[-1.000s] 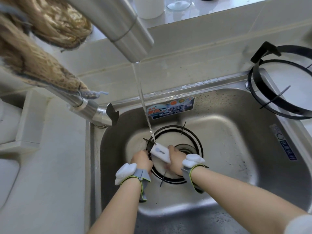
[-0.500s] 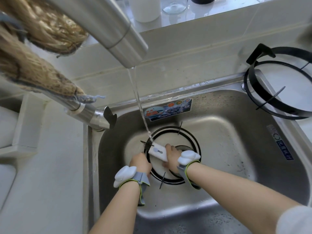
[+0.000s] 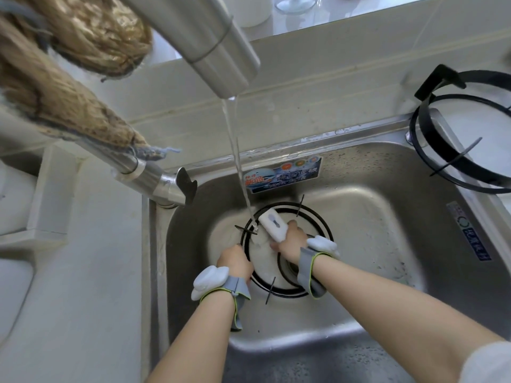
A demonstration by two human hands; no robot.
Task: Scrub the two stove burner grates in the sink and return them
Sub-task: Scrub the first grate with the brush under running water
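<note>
A black round burner grate (image 3: 322, 222) lies flat in the bottom of the steel sink (image 3: 387, 244). My left hand (image 3: 235, 262) grips its near-left rim. My right hand (image 3: 293, 240) holds a white scrubbing brush (image 3: 273, 223) against the grate's far-left part, right beside the falling water stream (image 3: 237, 167). A second black grate (image 3: 459, 134) rests on the counter at the sink's far right corner, partly over the rim. The sink drain is mostly hidden under my right wrist.
The steel faucet spout (image 3: 210, 42) reaches over the sink from the upper left, with a brown cloth (image 3: 69, 64) draped on its arm. A glass (image 3: 296, 6) and a white container stand on the back ledge. White counter runs along the left.
My right hand has slid the brush away from me toward the far side of the grate. My left hand keeps its hold on the near-left rim.
</note>
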